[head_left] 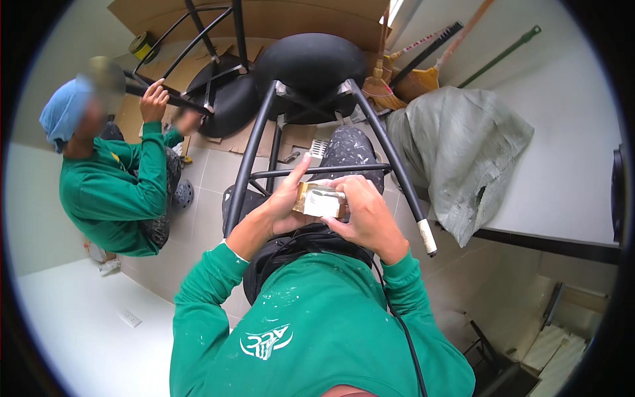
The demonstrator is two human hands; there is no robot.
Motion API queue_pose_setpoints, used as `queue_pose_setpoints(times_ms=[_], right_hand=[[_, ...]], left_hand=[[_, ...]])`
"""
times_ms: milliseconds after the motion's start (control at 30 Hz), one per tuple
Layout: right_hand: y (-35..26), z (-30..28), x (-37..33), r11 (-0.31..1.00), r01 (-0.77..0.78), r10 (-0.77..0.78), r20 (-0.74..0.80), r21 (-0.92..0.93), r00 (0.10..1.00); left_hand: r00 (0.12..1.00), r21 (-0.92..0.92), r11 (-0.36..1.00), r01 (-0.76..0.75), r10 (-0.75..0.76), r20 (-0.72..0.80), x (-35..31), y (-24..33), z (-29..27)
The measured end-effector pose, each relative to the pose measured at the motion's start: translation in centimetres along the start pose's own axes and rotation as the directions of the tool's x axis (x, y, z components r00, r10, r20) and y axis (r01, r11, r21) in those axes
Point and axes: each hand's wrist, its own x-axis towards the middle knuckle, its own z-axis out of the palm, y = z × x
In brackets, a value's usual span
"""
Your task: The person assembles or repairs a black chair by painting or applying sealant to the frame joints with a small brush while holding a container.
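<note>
Between my hands is a small boxy thing (321,201) with a white face and shiny amber-brown edges; its exact kind does not show. My left hand (286,204) grips its left side, thumb raised. The fingers of my right hand (364,210) close on its right side and top edge. Around my lap, a black stool (309,73) lies tipped over with its round seat away from me and its legs pointing toward me. One crossbar (360,169) passes just beyond my hands. The right leg's end (425,233) is covered in something cream-white.
At the left, a co-worker in a green sleeve (116,192) handles another black stool (228,102). Brooms (420,79) lean at the back right, beside a grey sheet (463,145) draped over something. Cardboard (278,20) stands behind. A dark cable (403,324) hangs down my front.
</note>
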Motion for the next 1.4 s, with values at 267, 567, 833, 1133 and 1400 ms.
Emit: queue_pose_setpoints(times_ms=[267,567,833,1133,1400], right_hand=[[-0.1,-1.4,-1.2,0.974,-0.079,0.126,-0.215,0.212,0.968],[-0.7,-2.4,-3.3,0.8,-0.346,0.457,-0.125,0.49,0.881],[-0.5,-2.3,-3.6,0.548,-0.189,0.353,-0.02,0.815,0.936],[0.6,-1.7,-1.7,0.739,-0.063,0.286,-0.228,0.671,0.931],[-0.3,-0.8,1.7,0.875,-0.026,0.181,-0.278,0.484,0.943]], left_hand=[[0.997,-0.062,0.995,-0.08,0.081,0.015,0.5,0.7,0.5],[0.947,-0.222,0.929,-0.294,0.315,0.064,-0.4,2.6,-1.2],[0.92,-0.182,0.91,-0.373,0.388,0.057,-0.2,2.6,-1.5],[0.916,-0.08,0.912,-0.401,0.401,-0.019,-0.4,2.6,-0.9],[0.927,-0.025,0.927,-0.375,0.375,0.0,-0.2,2.1,-1.4]])
